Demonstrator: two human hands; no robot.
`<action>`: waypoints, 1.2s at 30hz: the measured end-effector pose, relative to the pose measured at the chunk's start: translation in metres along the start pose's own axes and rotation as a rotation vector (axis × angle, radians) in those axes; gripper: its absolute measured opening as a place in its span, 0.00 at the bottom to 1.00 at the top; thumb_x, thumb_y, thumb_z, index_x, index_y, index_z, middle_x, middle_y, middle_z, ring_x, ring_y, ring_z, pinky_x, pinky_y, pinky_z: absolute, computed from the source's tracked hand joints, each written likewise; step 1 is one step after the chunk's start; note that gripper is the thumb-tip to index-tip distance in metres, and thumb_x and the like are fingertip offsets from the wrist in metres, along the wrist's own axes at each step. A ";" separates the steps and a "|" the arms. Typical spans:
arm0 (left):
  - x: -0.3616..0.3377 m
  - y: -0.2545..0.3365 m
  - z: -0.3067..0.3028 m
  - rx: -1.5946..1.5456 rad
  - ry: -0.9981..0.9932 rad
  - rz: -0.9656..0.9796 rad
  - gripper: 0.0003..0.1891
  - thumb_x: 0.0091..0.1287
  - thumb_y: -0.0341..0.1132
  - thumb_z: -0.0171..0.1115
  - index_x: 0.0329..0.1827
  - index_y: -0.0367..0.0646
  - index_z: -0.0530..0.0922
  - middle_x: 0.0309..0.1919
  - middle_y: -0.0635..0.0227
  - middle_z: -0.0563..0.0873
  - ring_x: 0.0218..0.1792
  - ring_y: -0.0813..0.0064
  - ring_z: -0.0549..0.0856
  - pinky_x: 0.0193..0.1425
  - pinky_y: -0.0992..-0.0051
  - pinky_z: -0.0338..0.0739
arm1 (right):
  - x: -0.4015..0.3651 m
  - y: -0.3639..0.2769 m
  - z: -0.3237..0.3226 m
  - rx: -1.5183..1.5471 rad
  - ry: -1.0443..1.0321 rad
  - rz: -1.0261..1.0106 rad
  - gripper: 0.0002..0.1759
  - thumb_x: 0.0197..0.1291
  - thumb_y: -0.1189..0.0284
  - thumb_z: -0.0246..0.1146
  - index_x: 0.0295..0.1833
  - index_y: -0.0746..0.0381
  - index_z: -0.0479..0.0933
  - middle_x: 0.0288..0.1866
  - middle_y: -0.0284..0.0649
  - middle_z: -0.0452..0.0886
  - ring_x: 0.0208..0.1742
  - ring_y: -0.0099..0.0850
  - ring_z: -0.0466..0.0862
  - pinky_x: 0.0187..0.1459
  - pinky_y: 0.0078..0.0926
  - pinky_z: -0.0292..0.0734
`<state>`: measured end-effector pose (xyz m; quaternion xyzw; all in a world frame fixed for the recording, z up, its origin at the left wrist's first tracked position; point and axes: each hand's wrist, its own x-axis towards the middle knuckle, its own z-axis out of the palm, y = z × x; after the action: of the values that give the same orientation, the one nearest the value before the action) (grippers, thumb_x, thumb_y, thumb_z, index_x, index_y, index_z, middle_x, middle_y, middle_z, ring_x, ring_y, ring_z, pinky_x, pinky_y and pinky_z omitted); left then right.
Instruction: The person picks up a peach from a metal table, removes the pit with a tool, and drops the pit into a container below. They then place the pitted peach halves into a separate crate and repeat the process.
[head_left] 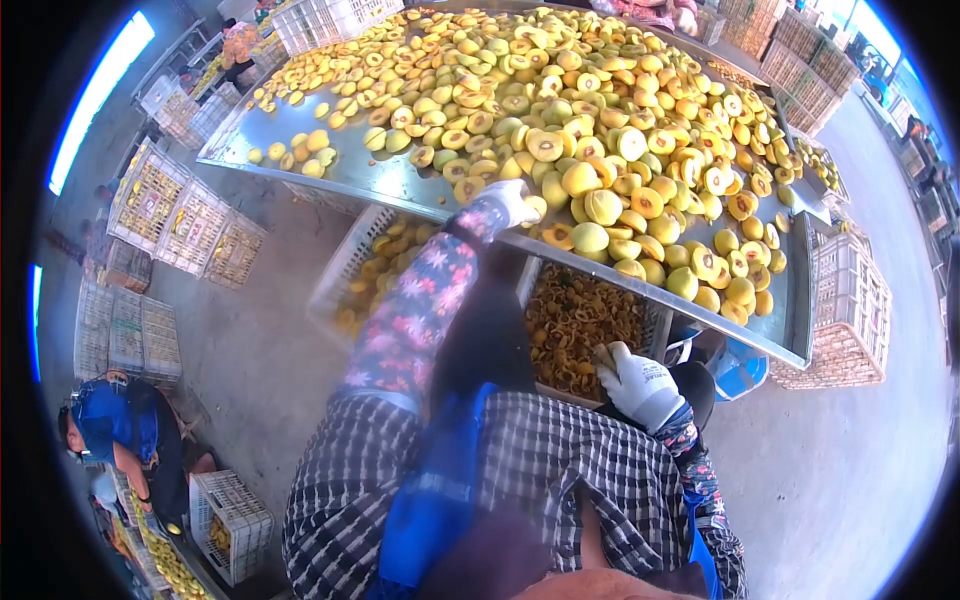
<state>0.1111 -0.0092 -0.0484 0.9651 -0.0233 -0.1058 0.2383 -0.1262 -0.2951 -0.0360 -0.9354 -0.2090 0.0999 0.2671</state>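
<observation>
My left hand (pixel 508 203), in a white glove, reaches to the near edge of the metal table (pixel 400 185). Its fingers are closed on a yellow peach half (pixel 536 208). Around it lies a large heap of yellow peach halves (pixel 630 145), some with dark pit hollows showing. Lower down, my right hand (pixel 642 388), also gloved in white, is held over the right side of a crate (pixel 655 330) of brown pits and scraps (pixel 580 325). Those fingers are closed round a small brownish thing that I cannot make out.
Under the table, left of my knees, a white crate (pixel 345 255) holds more peaches. A blue bucket (pixel 740 370) and stacked crates (pixel 840 310) stand at the right. Crates (pixel 180 215) line the left, where a person in blue (pixel 120 420) bends over fruit.
</observation>
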 end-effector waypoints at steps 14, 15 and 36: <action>-0.121 0.109 0.034 -2.112 -0.375 0.130 0.22 0.76 0.47 0.47 0.60 0.37 0.67 0.51 0.50 0.79 0.53 0.56 0.81 0.60 0.57 0.77 | 0.051 -0.025 -0.032 -0.015 0.659 -0.228 0.21 0.59 0.76 0.61 0.57 0.68 0.69 0.39 0.46 0.81 0.34 0.42 0.83 0.35 0.33 0.79; -0.123 0.112 0.034 -2.099 -0.374 0.129 0.22 0.76 0.48 0.46 0.60 0.36 0.67 0.52 0.50 0.79 0.53 0.57 0.81 0.60 0.58 0.77 | 0.050 -0.024 -0.031 -0.115 0.682 -0.253 0.21 0.58 0.77 0.61 0.57 0.68 0.69 0.42 0.45 0.80 0.36 0.40 0.83 0.36 0.31 0.80; -0.141 0.123 0.070 -1.663 0.096 0.455 0.19 0.78 0.41 0.39 0.61 0.37 0.70 0.52 0.56 0.80 0.51 0.66 0.82 0.56 0.70 0.78 | 0.042 -0.012 -0.027 -0.065 0.430 -0.143 0.19 0.63 0.68 0.60 0.54 0.66 0.67 0.29 0.52 0.81 0.30 0.50 0.83 0.32 0.41 0.78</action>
<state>-0.0409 -0.1368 -0.0240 0.4526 -0.1208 0.0027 0.8835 -0.0848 -0.2798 -0.0102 -0.9260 -0.2162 -0.1278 0.2818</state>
